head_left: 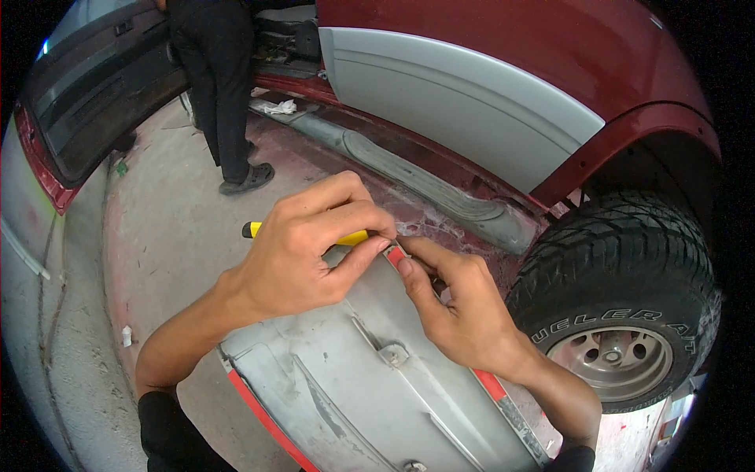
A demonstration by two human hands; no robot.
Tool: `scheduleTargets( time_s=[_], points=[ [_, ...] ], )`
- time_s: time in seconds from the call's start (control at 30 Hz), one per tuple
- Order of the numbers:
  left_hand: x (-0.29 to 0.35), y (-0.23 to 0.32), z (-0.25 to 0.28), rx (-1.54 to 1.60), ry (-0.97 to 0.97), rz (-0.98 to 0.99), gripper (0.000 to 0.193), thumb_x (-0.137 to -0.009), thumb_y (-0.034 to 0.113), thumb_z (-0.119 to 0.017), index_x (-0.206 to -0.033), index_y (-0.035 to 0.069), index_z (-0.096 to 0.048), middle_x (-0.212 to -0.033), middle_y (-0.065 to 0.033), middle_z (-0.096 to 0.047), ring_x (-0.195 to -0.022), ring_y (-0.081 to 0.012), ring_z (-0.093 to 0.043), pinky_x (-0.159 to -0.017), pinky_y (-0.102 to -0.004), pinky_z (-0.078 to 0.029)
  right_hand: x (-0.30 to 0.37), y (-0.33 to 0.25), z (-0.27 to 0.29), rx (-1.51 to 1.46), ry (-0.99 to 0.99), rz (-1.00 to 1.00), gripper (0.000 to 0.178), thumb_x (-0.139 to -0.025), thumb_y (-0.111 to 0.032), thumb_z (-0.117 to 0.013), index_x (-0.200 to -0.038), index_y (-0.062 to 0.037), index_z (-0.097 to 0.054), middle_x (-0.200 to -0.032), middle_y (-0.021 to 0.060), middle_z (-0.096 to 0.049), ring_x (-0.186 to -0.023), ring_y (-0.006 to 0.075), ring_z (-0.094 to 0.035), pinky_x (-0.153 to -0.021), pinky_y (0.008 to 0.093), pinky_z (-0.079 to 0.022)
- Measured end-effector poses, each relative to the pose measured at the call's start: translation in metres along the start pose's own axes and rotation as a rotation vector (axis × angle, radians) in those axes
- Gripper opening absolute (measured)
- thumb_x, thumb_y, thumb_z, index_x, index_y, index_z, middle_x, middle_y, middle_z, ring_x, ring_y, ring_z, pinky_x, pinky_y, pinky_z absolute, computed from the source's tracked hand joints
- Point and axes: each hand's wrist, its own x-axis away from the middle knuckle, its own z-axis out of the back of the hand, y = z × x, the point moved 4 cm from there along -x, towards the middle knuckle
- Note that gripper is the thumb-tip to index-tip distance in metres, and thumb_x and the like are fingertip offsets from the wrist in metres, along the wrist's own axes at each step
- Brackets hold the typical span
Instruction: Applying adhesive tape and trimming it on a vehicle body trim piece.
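A curved grey plastic trim panel [314, 346] lies in front of me, its ribbed, scuffed inner side facing up. Strips of red-backed tape [490, 385] run along its edges. My left hand [303, 252] is closed around a slim yellow utility knife [353, 238] with a black end; its blade is hidden. The thumb and index finger of that hand pinch together at the panel's far corner. My right hand [464, 307] grips the same corner, its thumb pressed by a short piece of red tape. Both sets of fingertips nearly meet there.
To the right stands a dark red vehicle with a grey lower door panel [456, 94] and a large tire [621, 291]. A running board [393, 173] lies along its side. A person in dark trousers [220, 86] stands by an open door [94, 86] at far left.
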Motion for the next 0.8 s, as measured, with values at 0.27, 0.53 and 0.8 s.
scheduleTargets(
  time_s=[0.27,0.53,0.8],
  points=[
    [-0.0010,0.0009,0.0004,0.005,-0.015,0.000,0.016,-0.074,-0.007,-0.074,-0.088,0.000,-0.070,-0.085,-0.0094,-0.063,-0.073,-0.0202,-0.063,-0.063,-0.0296,-0.049,0.0010,0.0005,0.0005,0.022,0.001,-0.012,0.028,-0.096,-0.015,-0.057,-0.116,0.0036,-0.064,-0.076,0.0261,-0.066,-0.066,0.0427,-0.066,-0.060,0.0474,-0.049],
    [-0.0026,0.0006,-0.0004,0.039,-0.009,-0.028,0.016,-0.073,-0.008,-0.075,-0.086,-0.001,-0.069,-0.084,-0.0107,-0.065,-0.075,-0.0212,-0.064,-0.064,-0.0306,-0.050,0.0008,0.0018,0.0003,-0.012,0.015,0.002,0.028,-0.096,-0.015,-0.057,-0.115,0.0029,-0.064,-0.075,0.0252,-0.067,-0.065,0.0418,-0.066,-0.060,0.0471,-0.049],
    [-0.0051,0.0055,-0.0001,-0.029,-0.071,-0.086,0.018,-0.070,-0.005,-0.078,-0.085,0.000,-0.068,-0.084,-0.0101,-0.064,-0.075,-0.0246,-0.062,-0.066,-0.0334,-0.049,0.0003,0.0032,0.0012,-0.004,0.020,0.009,0.024,-0.095,-0.015,-0.057,-0.111,0.0019,-0.065,-0.072,0.0252,-0.065,-0.064,0.0426,-0.065,-0.059,0.0481,-0.048]
  ],
)
